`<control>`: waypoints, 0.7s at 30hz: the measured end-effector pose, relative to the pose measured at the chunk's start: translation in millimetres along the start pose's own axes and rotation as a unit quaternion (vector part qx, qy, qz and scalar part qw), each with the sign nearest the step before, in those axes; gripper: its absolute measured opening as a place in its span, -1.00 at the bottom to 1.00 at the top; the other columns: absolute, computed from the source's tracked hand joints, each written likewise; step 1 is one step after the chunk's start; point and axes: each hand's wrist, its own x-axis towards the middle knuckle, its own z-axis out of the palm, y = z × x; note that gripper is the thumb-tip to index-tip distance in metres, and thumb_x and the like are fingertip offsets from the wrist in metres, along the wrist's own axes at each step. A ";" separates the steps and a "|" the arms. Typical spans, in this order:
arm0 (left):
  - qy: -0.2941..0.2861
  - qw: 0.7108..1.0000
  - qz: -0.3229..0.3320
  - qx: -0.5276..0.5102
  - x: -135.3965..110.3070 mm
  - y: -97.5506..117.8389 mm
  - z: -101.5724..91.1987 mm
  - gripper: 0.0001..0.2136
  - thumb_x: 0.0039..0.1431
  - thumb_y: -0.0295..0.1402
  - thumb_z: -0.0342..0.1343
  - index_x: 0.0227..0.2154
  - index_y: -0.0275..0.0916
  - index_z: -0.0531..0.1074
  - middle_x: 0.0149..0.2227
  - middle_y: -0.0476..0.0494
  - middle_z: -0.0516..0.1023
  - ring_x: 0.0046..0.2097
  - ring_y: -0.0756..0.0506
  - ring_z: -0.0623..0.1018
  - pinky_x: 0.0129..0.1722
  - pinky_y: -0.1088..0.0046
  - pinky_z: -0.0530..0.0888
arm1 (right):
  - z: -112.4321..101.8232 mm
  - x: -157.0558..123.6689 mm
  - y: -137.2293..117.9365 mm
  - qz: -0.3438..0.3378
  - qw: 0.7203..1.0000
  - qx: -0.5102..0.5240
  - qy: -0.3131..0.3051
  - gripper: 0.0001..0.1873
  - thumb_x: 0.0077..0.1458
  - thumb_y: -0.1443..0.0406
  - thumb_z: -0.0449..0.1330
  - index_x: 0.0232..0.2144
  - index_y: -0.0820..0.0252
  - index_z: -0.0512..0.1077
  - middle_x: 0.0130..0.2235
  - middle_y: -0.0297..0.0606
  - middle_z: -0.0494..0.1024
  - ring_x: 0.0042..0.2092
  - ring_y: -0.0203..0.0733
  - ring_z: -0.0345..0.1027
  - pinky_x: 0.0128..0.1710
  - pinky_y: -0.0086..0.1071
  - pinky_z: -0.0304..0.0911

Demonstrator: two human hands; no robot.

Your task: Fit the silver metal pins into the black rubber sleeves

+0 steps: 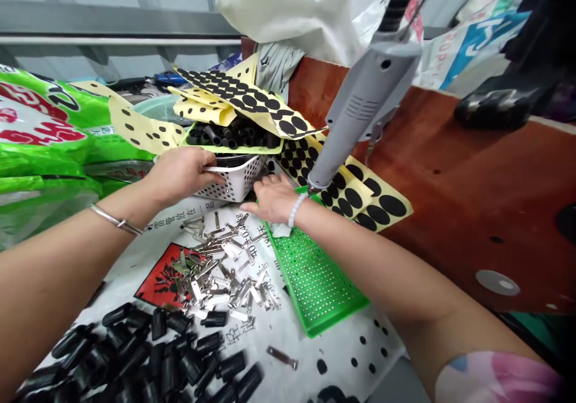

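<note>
My left hand [182,175] grips the near left rim of a white perforated plastic basket [240,181], thumb over the edge. A yellow-green tray [265,149] of short black tubes [229,134] rests on top of this basket. My right hand [276,198] is beside the basket's right corner, fingers stretched out and holding nothing I can see; the fingertips are partly hidden. Under my right wrist lies a green perforated tray [315,277], with a small pale scrap [281,229] at its far end. Flat metal clips [225,265] lie scattered in front of both hands.
A grey electric screwdriver [360,115] hangs above the green tray. Black plastic caps [157,355] are heaped at the near left. Yellow sheets of black round stickers [252,100] lie over the basket and by the reddish board [432,181]. A green bag [49,139] stands left.
</note>
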 end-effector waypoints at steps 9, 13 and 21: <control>-0.009 0.998 -0.035 -0.056 0.6 -4.7 -8.6 -0.76 -0.05 -0.16 0.19 -0.44 -0.26 0.49 -0.61 0.04 0.36 -0.52 0.02 0.32 -0.52 0.52 0.17 | 10.3 41.9 1.2 -0.008 0.993 0.015 -0.118 0.03 -0.23 -0.21 0.14 0.15 0.34 0.18 0.16 0.12 0.22 0.16 0.24 0.08 0.11 0.03 0.01; -0.005 0.997 -0.037 -0.065 1.1 -5.7 -6.9 -0.75 -0.08 -0.16 0.22 -0.48 -0.27 0.48 -0.61 0.05 0.35 -0.52 0.03 0.32 -0.52 0.53 0.17 | 14.2 34.7 -15.3 -0.059 0.991 0.014 -0.122 0.08 -0.37 -0.20 0.23 0.14 0.29 0.21 0.14 0.06 0.27 0.14 0.23 0.13 0.11 -0.01 0.03; -0.003 0.996 -0.047 -0.080 0.0 -3.4 -1.7 -0.75 -0.08 -0.12 0.19 -0.47 -0.23 0.48 -0.56 -0.01 0.44 -0.49 -0.02 0.37 -0.50 0.48 0.21 | 13.6 -18.9 -66.7 -0.187 0.976 0.004 -0.111 0.06 -0.16 -0.25 0.07 0.22 0.32 0.03 0.26 0.21 -0.07 0.18 0.34 0.02 0.07 0.00 0.03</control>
